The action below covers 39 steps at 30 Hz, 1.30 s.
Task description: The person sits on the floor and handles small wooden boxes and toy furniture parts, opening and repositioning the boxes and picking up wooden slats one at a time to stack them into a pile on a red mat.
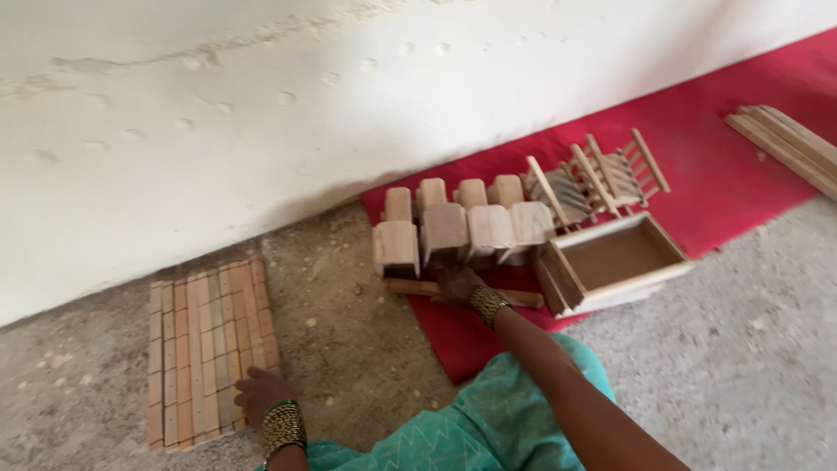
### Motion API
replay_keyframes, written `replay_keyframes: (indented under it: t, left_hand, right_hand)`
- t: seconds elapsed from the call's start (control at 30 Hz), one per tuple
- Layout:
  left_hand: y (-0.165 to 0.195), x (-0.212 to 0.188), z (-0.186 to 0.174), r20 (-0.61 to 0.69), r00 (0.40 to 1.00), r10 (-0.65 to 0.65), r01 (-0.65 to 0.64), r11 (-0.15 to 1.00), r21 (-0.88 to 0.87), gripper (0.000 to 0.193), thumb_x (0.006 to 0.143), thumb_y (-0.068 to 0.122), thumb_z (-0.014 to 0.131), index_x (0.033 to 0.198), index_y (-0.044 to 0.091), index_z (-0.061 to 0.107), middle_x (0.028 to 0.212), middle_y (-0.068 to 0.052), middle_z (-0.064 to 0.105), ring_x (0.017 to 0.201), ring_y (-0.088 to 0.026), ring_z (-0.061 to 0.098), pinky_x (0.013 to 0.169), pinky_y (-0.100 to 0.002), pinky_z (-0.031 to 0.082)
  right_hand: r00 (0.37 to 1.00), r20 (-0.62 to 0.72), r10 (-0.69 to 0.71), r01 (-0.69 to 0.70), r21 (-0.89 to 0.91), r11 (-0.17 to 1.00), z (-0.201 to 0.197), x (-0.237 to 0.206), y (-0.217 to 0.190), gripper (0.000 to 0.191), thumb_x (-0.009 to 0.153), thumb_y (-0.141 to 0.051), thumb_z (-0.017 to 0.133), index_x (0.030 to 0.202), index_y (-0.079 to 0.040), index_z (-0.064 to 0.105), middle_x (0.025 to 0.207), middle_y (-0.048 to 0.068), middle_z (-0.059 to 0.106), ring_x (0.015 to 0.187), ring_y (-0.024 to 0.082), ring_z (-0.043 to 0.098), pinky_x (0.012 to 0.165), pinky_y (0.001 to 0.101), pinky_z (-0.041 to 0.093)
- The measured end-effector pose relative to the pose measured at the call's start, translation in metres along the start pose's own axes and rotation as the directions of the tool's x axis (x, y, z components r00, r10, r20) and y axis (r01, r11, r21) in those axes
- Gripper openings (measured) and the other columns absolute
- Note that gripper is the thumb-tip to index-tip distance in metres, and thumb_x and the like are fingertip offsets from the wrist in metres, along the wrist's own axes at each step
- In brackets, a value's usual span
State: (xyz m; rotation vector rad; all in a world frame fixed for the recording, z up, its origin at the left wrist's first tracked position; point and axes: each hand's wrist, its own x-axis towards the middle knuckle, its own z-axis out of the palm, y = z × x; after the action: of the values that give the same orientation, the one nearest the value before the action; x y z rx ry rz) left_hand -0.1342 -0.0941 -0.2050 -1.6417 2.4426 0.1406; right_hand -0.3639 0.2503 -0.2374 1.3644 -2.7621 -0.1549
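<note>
Seen from the head camera, a red mat (697,187) lies along the foot of a white wall (261,113), on a rough concrete floor (750,366). On the mat's near left part stands a cluster of pale wooden blocks (458,222), two rows deep, with rounded tops. Just right of the blocks sits an open wooden box frame (615,262), tilted, and behind it, nearer the wall, lean small slatted wooden racks (606,179). At the mat's far right end, partly off it, lies a bundle of long wooden strips (785,139), cut off by the picture's edge. Well left of the mat, on bare floor, lies a flat panel of short wooden slats (205,349) laid side by side in columns.

The right hand (458,283) reaches to the front of the blocks and rests on a long wooden stick (471,292) lying on the mat just before them; the fingers curl down over it, but whether they pinch it cannot be told, as the hand hides that stretch of stick. The left hand (259,394) lies on the near right corner of the slat panel, fingers bent and pressed onto the slats; its grip cannot be made out. Both wrists wear gold bangles, and a teal garment (471,419) fills the bottom edge, covering the mat's near corner.
</note>
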Motion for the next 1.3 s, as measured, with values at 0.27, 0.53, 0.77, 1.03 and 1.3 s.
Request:
replay_keyframes:
  t: [0.27,0.53,0.77,1.03,1.3]
  left_hand:
    - [0.01,0.005,-0.006,-0.069,0.995,0.067,-0.058,0.99,0.131,0.054,0.098,0.035,0.07,0.135,0.007,0.042,0.138,-0.015,0.044,0.118,-0.035,0.058,0.083,-0.044,0.064]
    - [-0.001,-0.01,-0.027,0.06,0.998,0.036,-0.037,0.999,0.023,0.056,0.095,0.027,0.073,0.137,0.009,0.04,0.136,-0.016,0.044,0.122,-0.037,0.056,0.085,-0.044,0.064]
    - [-0.013,-0.023,-0.038,-0.166,0.983,0.079,-0.103,0.985,-0.137,0.053,0.102,0.038,0.055,0.142,0.006,0.042,0.137,-0.023,0.05,0.12,-0.041,0.056,0.094,-0.052,0.055]
    - [-0.099,-0.083,-0.117,-0.148,0.977,0.154,-0.163,0.986,-0.046,0.039,0.101,0.032,0.061,0.132,0.01,0.053,0.133,-0.012,0.055,0.13,-0.033,0.052,0.092,-0.047,0.06]
    - [-0.25,-0.182,-0.217,-0.225,0.957,0.182,-0.177,0.983,0.043,0.054,0.088,0.04,0.081,0.128,0.01,0.062,0.123,-0.014,0.066,0.111,-0.033,0.066,0.08,-0.047,0.06]
  right_hand:
    - [0.976,0.192,-0.105,0.087,0.099,0.991,-0.004,0.006,-0.006,0.068,0.094,-0.07,0.051,0.094,-0.005,0.072,0.101,0.02,0.07,0.091,0.036,0.07,0.071,0.0515,0.059]
    - [0.972,0.228,0.05,-0.055,0.017,0.998,-0.02,0.008,-0.015,0.074,0.095,-0.073,0.048,0.094,-0.003,0.073,0.099,0.02,0.071,0.087,0.035,0.071,0.069,0.0499,0.059]
    - [0.979,0.114,0.171,-0.176,0.039,0.984,-0.041,-0.009,-0.032,0.071,0.093,-0.071,0.049,0.115,-0.005,0.063,0.103,0.019,0.067,0.08,0.035,0.072,0.061,0.0519,0.057]
    - [0.989,-0.087,0.119,-0.117,0.032,0.993,-0.122,-0.09,-0.063,0.056,0.1,-0.064,0.049,0.103,-0.01,0.065,0.087,0.011,0.07,0.075,0.03,0.072,0.061,0.0488,0.058]
    - [0.955,-0.295,0.001,0.027,0.088,0.996,-0.219,-0.184,-0.146,0.051,0.101,-0.057,0.048,0.09,-0.013,0.072,0.072,0.013,0.07,0.067,0.033,0.071,0.058,0.0511,0.056]
